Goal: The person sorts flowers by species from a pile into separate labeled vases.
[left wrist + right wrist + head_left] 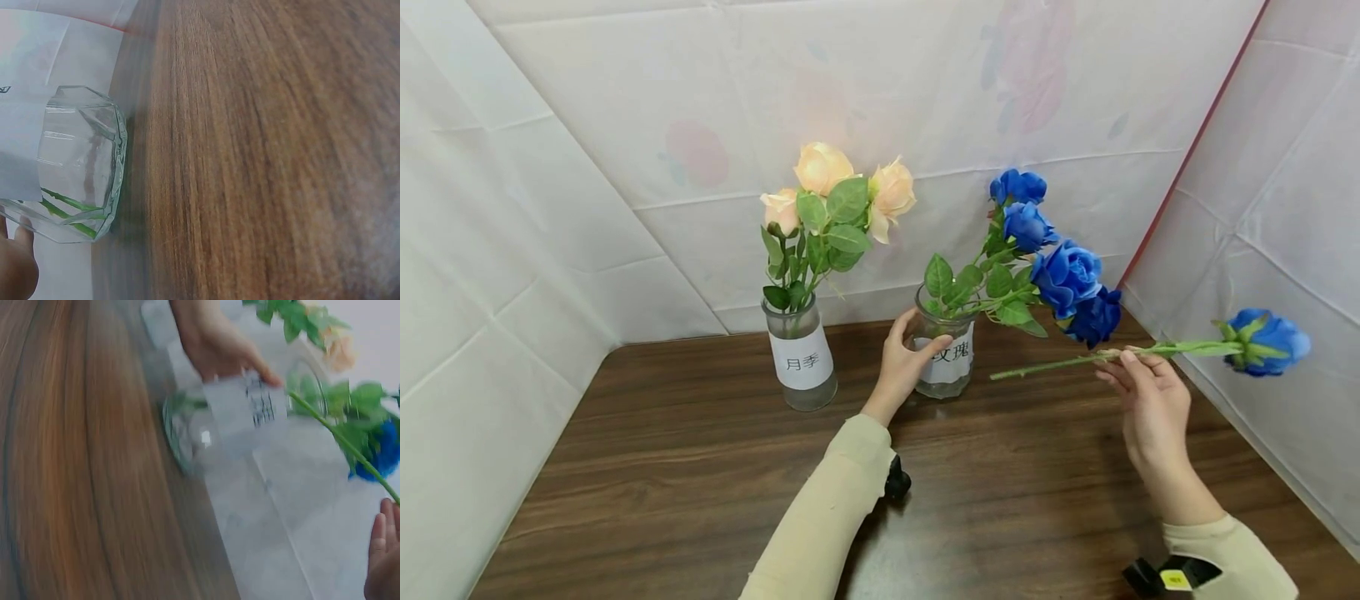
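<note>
My left hand (910,354) grips a labelled glass jar (946,358) that stands on the wooden table (700,467) and holds several blue roses (1063,275). In the left wrist view the jar (78,162) shows green stems inside and my fingertips (15,265) at its lower edge. My right hand (1138,375) pinches the green stem of a single blue rose (1266,340), held roughly level above the table to the right of the jar. The right wrist view shows that stem (340,444) slanting toward the jar (231,425), with my left hand (215,344) on the jar.
A second labelled glass jar (801,367) with peach roses (823,171) stands to the left of the blue one. White sheeting (512,250) walls the table on the left, back and right. Bare wood lies in front of both jars.
</note>
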Tool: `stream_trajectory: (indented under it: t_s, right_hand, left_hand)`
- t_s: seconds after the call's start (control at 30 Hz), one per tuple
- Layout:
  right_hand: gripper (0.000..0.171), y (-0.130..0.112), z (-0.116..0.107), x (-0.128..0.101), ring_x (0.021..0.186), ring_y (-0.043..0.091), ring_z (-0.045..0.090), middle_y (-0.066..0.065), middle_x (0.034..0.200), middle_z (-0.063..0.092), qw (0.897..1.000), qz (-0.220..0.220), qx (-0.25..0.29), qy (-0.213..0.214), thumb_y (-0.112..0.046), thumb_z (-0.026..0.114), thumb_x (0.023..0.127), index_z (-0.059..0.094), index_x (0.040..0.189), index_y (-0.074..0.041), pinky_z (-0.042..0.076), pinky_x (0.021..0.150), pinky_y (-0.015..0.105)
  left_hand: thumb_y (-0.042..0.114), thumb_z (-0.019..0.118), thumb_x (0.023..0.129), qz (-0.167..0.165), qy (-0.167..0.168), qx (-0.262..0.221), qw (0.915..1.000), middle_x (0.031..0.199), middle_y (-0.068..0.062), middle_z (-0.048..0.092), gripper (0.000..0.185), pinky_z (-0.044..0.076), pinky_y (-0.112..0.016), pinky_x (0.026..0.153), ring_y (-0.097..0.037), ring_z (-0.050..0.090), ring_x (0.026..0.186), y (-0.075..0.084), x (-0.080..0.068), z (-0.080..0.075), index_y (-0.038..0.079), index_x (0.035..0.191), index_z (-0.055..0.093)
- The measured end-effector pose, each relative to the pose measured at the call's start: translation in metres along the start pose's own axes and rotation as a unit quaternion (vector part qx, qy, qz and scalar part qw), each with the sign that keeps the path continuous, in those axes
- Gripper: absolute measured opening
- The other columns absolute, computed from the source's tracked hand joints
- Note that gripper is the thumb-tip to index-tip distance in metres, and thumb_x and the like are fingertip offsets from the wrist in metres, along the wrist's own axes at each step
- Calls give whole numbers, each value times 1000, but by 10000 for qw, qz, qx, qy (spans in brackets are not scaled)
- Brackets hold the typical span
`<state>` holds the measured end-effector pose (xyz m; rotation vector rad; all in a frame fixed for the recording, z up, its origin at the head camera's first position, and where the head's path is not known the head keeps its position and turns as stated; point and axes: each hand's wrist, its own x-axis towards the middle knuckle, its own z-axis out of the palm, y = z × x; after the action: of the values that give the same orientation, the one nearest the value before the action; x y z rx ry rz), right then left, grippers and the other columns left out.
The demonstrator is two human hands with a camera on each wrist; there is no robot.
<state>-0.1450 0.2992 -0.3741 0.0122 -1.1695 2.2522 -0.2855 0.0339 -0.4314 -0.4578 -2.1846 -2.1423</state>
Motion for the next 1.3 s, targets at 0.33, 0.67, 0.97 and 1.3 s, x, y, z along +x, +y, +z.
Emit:
stream_trajectory:
  t_s: [0.33,0.67,0.97,1.3]
  right_hand:
    - [5,25,47,-10,75,26,73,20,86,69,9919,-663,957,501,5,54,98,53,94,9,59,67,31]
    - [19,47,76,-3,76,26,71,18,84,55,9902,-1001,506,827,12,49,96,43,84,-1,59,70,33]
    - [11,65,98,17,78,21,67,12,87,69,9774,-2017,-187,603,10,60,93,55,93,0,56,77,30]
    - [9,81,113,32,81,18,65,11,90,65,9755,-2093,-553,388,4,66,92,60,94,-2,53,78,27]
  left_hand:
    - [38,79,86,-75,-31,-79,9999,147,-5,43,76,32,-37,114,-20,40,136,1,-1,0,16,149,42]
    - [37,78,86,20,-29,-74,10000,146,-3,44,74,32,-35,114,-18,42,134,1,-2,0,17,148,43]
    - [37,79,86,45,-37,-71,10000,146,-4,44,74,32,-36,114,-18,41,135,0,-1,0,16,147,43]
    - [37,78,86,-9,-46,-34,10000,149,-4,41,76,32,-37,114,-20,40,136,0,-1,-1,16,149,41]
